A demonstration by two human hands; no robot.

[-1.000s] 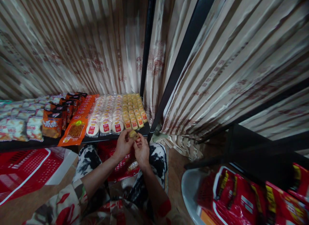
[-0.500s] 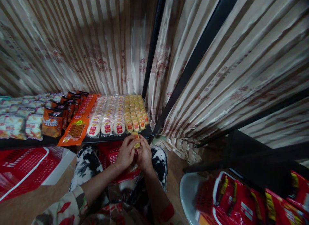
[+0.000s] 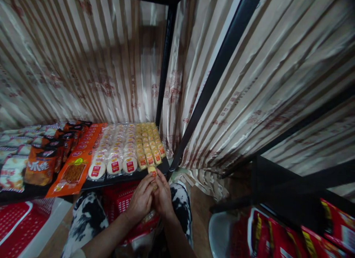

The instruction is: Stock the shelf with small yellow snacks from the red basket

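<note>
Both hands come together just in front of the shelf edge, around a small yellow wrapped snack [image 3: 152,170]. My left hand [image 3: 142,193] grips it from the left with bent fingers. From the other side my right hand [image 3: 162,193] pinches the same packet; its lower part is hidden by the fingers. Directly beyond stand rows of matching yellow snack packets [image 3: 150,159], lined up on the black shelf [image 3: 108,182]. To their left lie rows of round white wrapped crackers [image 3: 114,165].
An orange snack bag [image 3: 72,173] and several puffed-snack bags [image 3: 40,165] fill the shelf's left. A red basket [image 3: 123,199] sits between the knees, another red basket [image 3: 19,228] at lower left. Black posts [image 3: 212,86] and a striped curtain [image 3: 124,65] stand behind; red bags [image 3: 280,236] lie lower right.
The view has tilted up and shifted, so the shelf sits lower and further left. Both hands still hold the yellow snack, its top now nearer the front row of packets.
</note>
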